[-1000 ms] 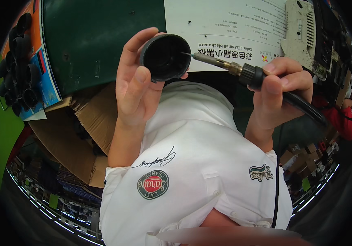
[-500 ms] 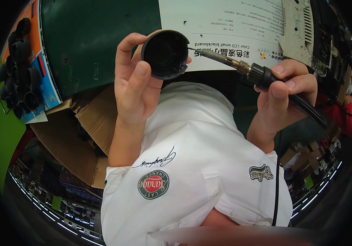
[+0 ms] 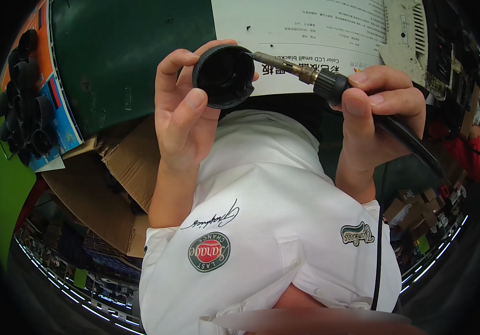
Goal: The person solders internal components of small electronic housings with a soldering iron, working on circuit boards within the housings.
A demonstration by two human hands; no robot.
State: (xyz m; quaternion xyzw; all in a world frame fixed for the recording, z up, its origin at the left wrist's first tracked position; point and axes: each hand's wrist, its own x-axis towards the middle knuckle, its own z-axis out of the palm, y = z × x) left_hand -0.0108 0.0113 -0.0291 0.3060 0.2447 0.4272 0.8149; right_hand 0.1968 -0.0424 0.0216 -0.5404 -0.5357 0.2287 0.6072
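A round black plastic cup-shaped part [image 3: 217, 92] is gripped by my left hand [image 3: 183, 114], its hollow side facing me and a notch showing in its lower right rim. The thumb lies along its near side and the fingers curl behind it. In my right hand [image 3: 382, 114] is a soldering iron [image 3: 329, 85], held by its black handle with thumb and fingers. Its metal tip meets the upper right rim of the black part. A dark cable [image 3: 424, 153] trails off the handle to the lower right.
Several black round parts [image 3: 27, 100] are heaped on a blue and orange printed sheet [image 3: 61, 128] at the left. A white printed board [image 3: 301, 28] lies on the dark green tabletop [image 3: 134, 44]. A pale vented box [image 3: 405, 39] stands far right. Below the table's left is an open cardboard box [image 3: 94, 190].
My right hand has moved the soldering iron left and slightly up, its tip now at the upper rim. The black part has turned, and its notch sits lower on the right.
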